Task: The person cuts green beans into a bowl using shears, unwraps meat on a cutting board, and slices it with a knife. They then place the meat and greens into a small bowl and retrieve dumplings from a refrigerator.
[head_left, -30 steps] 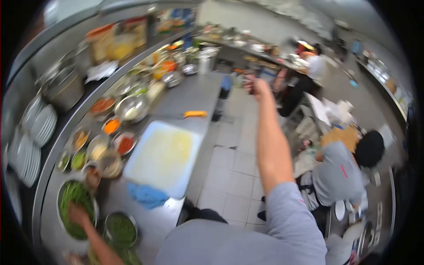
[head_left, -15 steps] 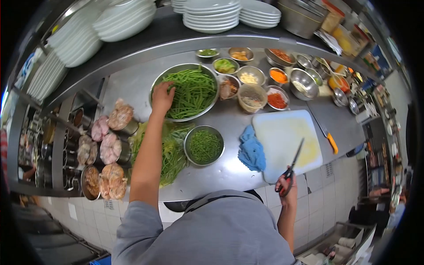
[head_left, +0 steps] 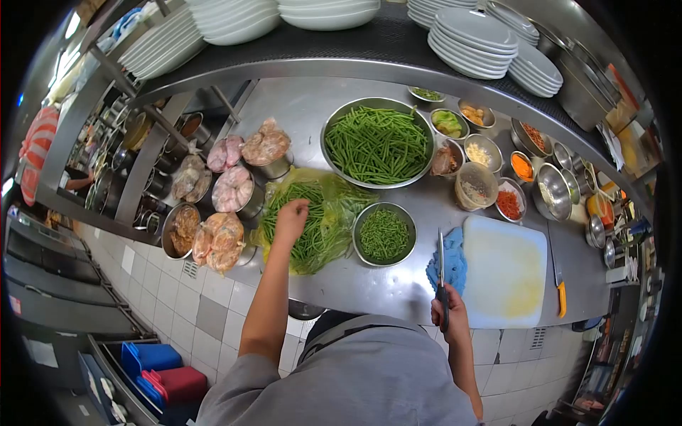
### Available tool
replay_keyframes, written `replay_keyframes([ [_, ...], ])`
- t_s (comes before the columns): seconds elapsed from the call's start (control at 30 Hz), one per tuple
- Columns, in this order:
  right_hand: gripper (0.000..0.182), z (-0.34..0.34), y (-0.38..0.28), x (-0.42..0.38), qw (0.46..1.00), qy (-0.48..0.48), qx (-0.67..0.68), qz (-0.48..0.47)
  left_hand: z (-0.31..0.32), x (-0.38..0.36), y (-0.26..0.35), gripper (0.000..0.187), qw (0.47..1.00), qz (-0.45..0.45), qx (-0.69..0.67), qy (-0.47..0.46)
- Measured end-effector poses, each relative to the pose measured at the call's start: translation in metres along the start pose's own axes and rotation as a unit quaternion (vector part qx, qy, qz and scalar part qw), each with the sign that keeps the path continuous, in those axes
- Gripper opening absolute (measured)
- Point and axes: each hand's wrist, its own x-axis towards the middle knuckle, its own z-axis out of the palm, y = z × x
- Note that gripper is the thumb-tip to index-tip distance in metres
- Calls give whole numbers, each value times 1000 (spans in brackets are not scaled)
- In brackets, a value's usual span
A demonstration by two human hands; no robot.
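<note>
My left hand (head_left: 290, 222) is over green beans (head_left: 307, 234) in an open, yellowish-green plastic bag (head_left: 341, 220). Its fingers are curled together at the beans; whatever they hold is hidden. In my right hand (head_left: 455, 318) is a pair of scissors (head_left: 442, 266) with black handles, blades pointing away from me beside a crumpled blue cloth (head_left: 450, 264). Beyond the bag stands a large steel bowl (head_left: 325, 153) of long green beans. A smaller steel bowl (head_left: 357, 245), holding short cut green pieces, sits to the right of the bag.
A white cutting board (head_left: 497, 259) lies at right, with an orange-handled knife (head_left: 560, 291) beside it. Small bowls of chopped ingredients, including carrot (head_left: 522, 167), line the back right. Bagged meat (head_left: 233, 190) rests on containers at left. Stacked plates (head_left: 472, 42) fill the shelf above.
My left hand has moved from the large bowl of beans to the plastic bag. The scissors in my right hand have shifted left, and their blades now point straighter ahead. The view has turned left.
</note>
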Motion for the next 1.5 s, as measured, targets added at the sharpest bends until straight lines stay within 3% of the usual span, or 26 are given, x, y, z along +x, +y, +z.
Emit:
replay_keyframes([
  [0.03, 58, 4, 2, 4, 1000, -5, -2, 1, 2, 0, 4, 33, 993, 77, 82, -18],
  [0.07, 58, 8, 5, 8, 1000, -8, -14, 7, 7, 0, 9, 33, 994, 75, 83, -14],
  [0.13, 56, 18, 7, 16, 999, -16, -29, 16, 12, -4, 36, 39, 940, 159, 301, -1],
  [0.17, 56, 22, 7, 17, 999, -15, -29, 15, 6, -4, 46, 39, 940, 160, 300, -1],
  [0.23, 58, 30, 2, 20, 998, -47, -38, 10, 0, 3, 61, 41, 921, 23, 356, -156],
  [0.27, 61, 31, -2, 18, 998, -45, -40, 13, -1, 8, 57, 41, 921, 30, 355, -157],
  [0.37, 61, 19, 6, 12, 998, -45, -29, -21, -29, 30, 25, 42, 929, 42, 325, -172],
  [0.43, 63, 15, 5, -2, 1000, -3, -26, -13, -49, 39, 21, 43, 955, -19, 215, -204],
  [0.53, 62, 9, 5, -18, 1000, 10, -14, -22, -76, 41, 35, 37, 973, -28, 114, -198],
  [0.67, 61, 3, 16, -17, 999, 48, 0, -6, -73, 41, 10, 30, 981, -5, -27, -194],
  [0.87, 59, 26, 6, 1, 999, 19, -30, -6, -86, 21, 30, 24, 966, -82, -133, -204],
  [0.93, 59, 36, 3, 5, 998, 12, -60, -7, -90, 13, 39, 24, 908, -161, -324, -213],
  [1.03, 58, 53, 2, 9, 998, -40, -51, -9, -92, 0, 62, 23, 897, -202, -342, -194],
  [1.17, 62, 74, -5, 5, 994, -76, -78, 26, -90, -1, 30, 24, 877, -226, -384, -183],
  [1.33, 61, 75, -7, 2, 993, -61, -97, 24, -94, -10, 34, 49, 869, -214, -395, -209],
  [1.5, 61, 74, -4, 6, 994, -65, -90, 22, -94, -23, 54, 60, 850, -206, -427, -230],
])
